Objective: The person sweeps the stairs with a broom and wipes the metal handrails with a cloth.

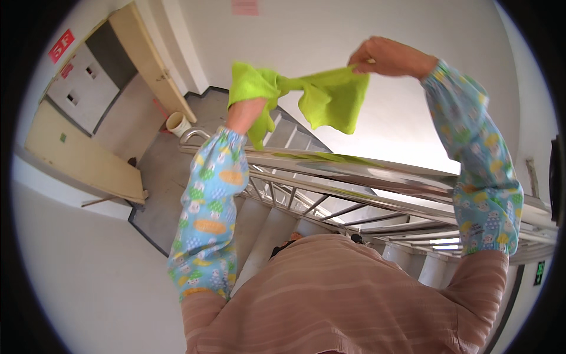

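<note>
A lime-green cloth [334, 95] is stretched between my two hands above a shiny metal stair handrail [353, 170]. My right hand [384, 57] pinches its upper right corner between thumb and fingers. The cloth's left part drapes over my left hand [247, 110] and hides the fingers, so their grip cannot be seen. In the middle the cloth is narrowed and looks twisted. Patterned blue sleeve covers reach from both wrists up the forearms. The cloth's green reflection shows on the rail.
Stairs [261, 221] run beneath me and beyond the metal railing. At the left, a landing [163, 190] leads to an open doorway with cream doors [146, 57]. A white bucket [178, 124] stands by one door. White walls surround the stairwell.
</note>
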Action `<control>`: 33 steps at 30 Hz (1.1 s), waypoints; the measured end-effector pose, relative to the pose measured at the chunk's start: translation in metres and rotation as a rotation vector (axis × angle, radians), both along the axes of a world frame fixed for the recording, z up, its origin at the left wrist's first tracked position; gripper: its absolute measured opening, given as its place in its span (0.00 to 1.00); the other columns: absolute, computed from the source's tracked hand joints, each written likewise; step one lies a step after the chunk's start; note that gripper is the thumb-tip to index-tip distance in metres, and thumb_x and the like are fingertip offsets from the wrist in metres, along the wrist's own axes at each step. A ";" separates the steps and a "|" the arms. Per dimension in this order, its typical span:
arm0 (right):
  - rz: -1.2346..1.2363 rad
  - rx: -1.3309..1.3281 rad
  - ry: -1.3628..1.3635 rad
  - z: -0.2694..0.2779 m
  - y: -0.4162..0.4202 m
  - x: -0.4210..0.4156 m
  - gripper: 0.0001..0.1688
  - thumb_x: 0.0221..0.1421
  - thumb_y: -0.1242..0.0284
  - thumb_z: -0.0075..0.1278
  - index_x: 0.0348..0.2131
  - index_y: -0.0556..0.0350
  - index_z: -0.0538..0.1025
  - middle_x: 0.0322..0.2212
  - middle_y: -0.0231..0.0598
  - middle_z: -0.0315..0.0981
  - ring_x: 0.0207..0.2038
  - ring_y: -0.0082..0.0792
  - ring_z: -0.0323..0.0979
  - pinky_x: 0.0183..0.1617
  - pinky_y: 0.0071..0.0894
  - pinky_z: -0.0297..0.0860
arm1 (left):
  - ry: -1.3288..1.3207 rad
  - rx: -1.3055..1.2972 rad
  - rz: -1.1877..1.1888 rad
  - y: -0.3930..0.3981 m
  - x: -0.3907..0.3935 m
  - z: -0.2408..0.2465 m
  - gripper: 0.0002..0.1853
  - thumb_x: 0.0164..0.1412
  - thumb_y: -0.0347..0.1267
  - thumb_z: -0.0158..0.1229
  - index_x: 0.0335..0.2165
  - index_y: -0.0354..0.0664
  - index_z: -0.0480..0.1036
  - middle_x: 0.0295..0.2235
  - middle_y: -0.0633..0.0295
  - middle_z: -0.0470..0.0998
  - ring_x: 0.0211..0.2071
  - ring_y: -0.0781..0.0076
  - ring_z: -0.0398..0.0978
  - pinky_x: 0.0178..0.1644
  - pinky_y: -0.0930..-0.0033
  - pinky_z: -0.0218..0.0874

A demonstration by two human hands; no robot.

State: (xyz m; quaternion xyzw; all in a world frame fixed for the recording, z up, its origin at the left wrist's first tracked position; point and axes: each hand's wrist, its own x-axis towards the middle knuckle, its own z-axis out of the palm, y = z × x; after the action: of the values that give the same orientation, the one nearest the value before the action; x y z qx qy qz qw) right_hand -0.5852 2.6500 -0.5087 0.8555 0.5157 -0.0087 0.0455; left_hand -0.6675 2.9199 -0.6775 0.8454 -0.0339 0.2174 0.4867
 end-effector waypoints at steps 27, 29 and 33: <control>-0.225 -0.260 0.057 -0.111 -0.076 -0.132 0.52 0.41 0.61 0.63 0.61 0.52 0.55 0.40 0.48 0.70 0.39 0.45 0.72 0.42 0.42 0.71 | 0.058 -0.220 -0.438 -0.125 -0.166 -0.059 0.22 0.46 0.31 0.66 0.43 0.41 0.74 0.39 0.57 0.75 0.41 0.56 0.72 0.45 0.60 0.62; -0.276 -0.279 0.055 -0.088 -0.091 -0.139 0.49 0.41 0.60 0.62 0.58 0.52 0.57 0.35 0.45 0.71 0.37 0.44 0.73 0.39 0.41 0.70 | 0.006 -0.565 -0.330 -0.115 -0.180 -0.088 0.25 0.44 0.34 0.67 0.43 0.41 0.74 0.39 0.56 0.75 0.40 0.58 0.73 0.44 0.60 0.62; -0.351 -0.148 -0.157 -0.046 -0.142 -0.162 0.44 0.38 0.54 0.63 0.52 0.50 0.66 0.33 0.42 0.73 0.37 0.40 0.74 0.42 0.37 0.69 | -0.207 0.185 -0.115 -0.061 -0.183 -0.005 0.27 0.40 0.35 0.67 0.42 0.38 0.74 0.37 0.54 0.75 0.38 0.55 0.73 0.40 0.60 0.64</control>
State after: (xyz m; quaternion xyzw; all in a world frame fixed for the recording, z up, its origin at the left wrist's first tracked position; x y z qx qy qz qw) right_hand -0.7472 2.5084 -0.5550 0.9246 0.3517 0.0122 0.1458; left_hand -0.8502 2.8594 -0.6824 0.8565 -0.1519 0.2711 0.4120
